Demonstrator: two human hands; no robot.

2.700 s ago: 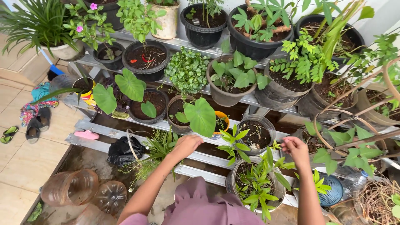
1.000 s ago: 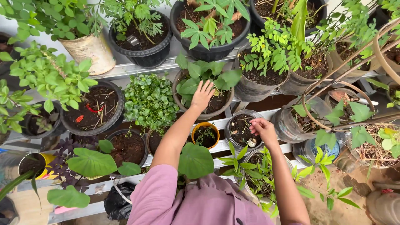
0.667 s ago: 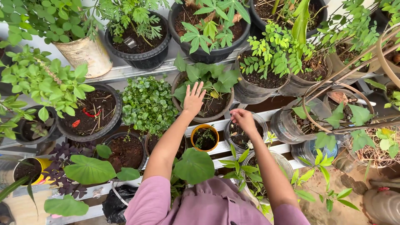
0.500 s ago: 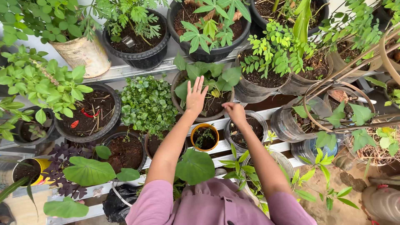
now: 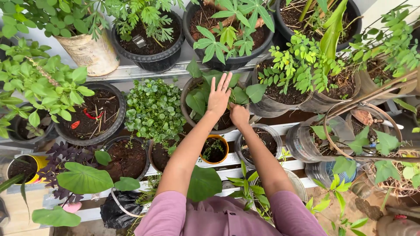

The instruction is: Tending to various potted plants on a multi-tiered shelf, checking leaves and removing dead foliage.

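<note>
Both my arms reach forward over tiered metal shelves (image 5: 131,72) packed with potted plants. My left hand (image 5: 220,95) is spread open, fingers apart, over a dark pot holding a broad-leaved green plant (image 5: 199,98). My right hand (image 5: 239,115) sits just to its right at that pot's rim, fingers curled in; whether it pinches anything is hidden. Below my hands stand a small orange pot (image 5: 213,150) and a clear container of soil (image 5: 258,144).
A bushy small-leaved plant (image 5: 153,109) grows left of my hands. A black pot of soil with red bits (image 5: 94,116) and a white pot (image 5: 89,52) stand further left. Curved cane hoops (image 5: 363,118) and more pots crowd the right. A black bag (image 5: 116,209) hangs low.
My view moved in closer over the shelves. My left hand rose from the lower tier to the broad-leaved plant's pot, and my right hand slid left to join it.
</note>
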